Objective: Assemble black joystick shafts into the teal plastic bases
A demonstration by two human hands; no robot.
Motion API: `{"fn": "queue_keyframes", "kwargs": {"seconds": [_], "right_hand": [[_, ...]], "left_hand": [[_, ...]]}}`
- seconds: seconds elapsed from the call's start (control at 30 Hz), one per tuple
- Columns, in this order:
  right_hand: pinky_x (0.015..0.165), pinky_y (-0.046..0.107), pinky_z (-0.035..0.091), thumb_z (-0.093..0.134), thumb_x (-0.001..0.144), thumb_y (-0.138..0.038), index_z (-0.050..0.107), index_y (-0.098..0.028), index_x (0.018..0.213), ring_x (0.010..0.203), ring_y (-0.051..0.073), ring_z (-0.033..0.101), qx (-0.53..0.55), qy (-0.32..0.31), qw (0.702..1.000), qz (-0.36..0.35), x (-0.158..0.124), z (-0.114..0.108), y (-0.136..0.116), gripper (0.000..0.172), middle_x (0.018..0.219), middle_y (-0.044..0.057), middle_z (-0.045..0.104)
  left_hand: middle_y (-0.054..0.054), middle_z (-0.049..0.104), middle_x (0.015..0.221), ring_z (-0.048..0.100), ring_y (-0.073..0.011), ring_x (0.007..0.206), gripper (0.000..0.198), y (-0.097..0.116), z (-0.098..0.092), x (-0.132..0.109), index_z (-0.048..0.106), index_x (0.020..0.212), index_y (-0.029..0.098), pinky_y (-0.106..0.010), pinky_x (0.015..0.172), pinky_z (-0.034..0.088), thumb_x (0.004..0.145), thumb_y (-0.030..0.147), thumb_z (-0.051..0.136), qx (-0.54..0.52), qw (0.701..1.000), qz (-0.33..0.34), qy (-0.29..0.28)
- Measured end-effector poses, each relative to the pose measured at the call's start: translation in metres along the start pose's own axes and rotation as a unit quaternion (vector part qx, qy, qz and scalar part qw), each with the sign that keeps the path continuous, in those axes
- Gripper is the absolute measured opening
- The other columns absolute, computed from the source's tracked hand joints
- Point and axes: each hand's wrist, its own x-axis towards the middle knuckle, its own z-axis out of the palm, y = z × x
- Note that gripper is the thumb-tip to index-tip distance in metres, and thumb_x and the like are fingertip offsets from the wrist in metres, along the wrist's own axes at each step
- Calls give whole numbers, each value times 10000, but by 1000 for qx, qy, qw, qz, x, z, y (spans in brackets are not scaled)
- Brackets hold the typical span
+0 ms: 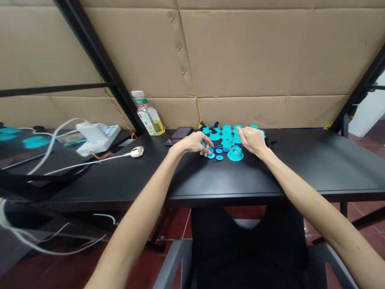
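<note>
My left hand (197, 142) reaches down over several flat blue discs (219, 158), its fingers curved and apart. The fingertips are at the nearest discs; whether they touch one I cannot tell. My right hand (253, 140) is closed in a loose fist with the thumb on top, and anything inside it is hidden. Between the hands, a turquoise cone-shaped cup (235, 153) with a flared base stands on the black table, with small shiny bits inside. Behind it are several more turquoise cups (227, 139), some with black knob-like pieces (215, 130) on top.
A tilted plastic bottle (147, 114) with yellow liquid leans at the back left, beside a dark phone (179, 135). A white power strip (99, 138) and a cable plug (137, 151) lie further left. A cardboard panel (240, 56) rises behind the black table (325, 160).
</note>
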Motion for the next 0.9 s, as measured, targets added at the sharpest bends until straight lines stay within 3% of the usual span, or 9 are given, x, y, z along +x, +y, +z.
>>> {"fn": "queue_keyframes", "kwargs": {"seconds": [0.27,0.37,0.47,0.6,0.77,0.9], "right_hand": [[538,285,186,334,988,-368,594,-149,590,558,114,498,86,49,995,26,1,-19,-4,523,613,51,609],[543,272,227,388,965,-356,608,-153,599,570,119,507,138,27,990,10,-1,-19,-8,473,624,48,625],[574,245,316,510,893,-305,669,-161,696,616,126,549,223,-25,974,-7,-2,-16,-10,291,716,41,682],[576,241,411,570,839,-284,693,-163,794,545,109,570,347,-96,933,-6,-2,-14,-11,178,761,23,698],[459,227,446,601,827,-337,665,-156,792,423,92,566,480,-137,866,33,-2,-17,-12,195,705,8,664],[352,206,410,612,837,-430,649,-138,784,428,104,595,573,-172,794,110,0,-22,-12,299,801,70,701]], "left_hand": [[-47,720,702,594,-142,597,275,11,2,1,765,778,145,-234,534,426,633,378,750,-69,983,18,170],[-53,706,662,589,-139,553,272,18,5,1,751,747,127,-231,505,431,626,370,754,-125,974,20,187],[-55,693,641,569,-121,498,262,26,11,2,739,737,117,-221,468,425,639,359,750,-188,962,30,195],[-44,664,613,521,-92,441,273,38,18,2,722,736,107,-204,426,402,643,361,758,-259,940,56,214],[-27,637,569,505,-86,426,272,50,24,2,726,749,105,-204,425,407,650,356,760,-286,926,87,229],[-32,663,582,526,-99,443,251,52,31,6,743,739,116,-217,443,419,664,355,751,-262,916,114,281]]}}
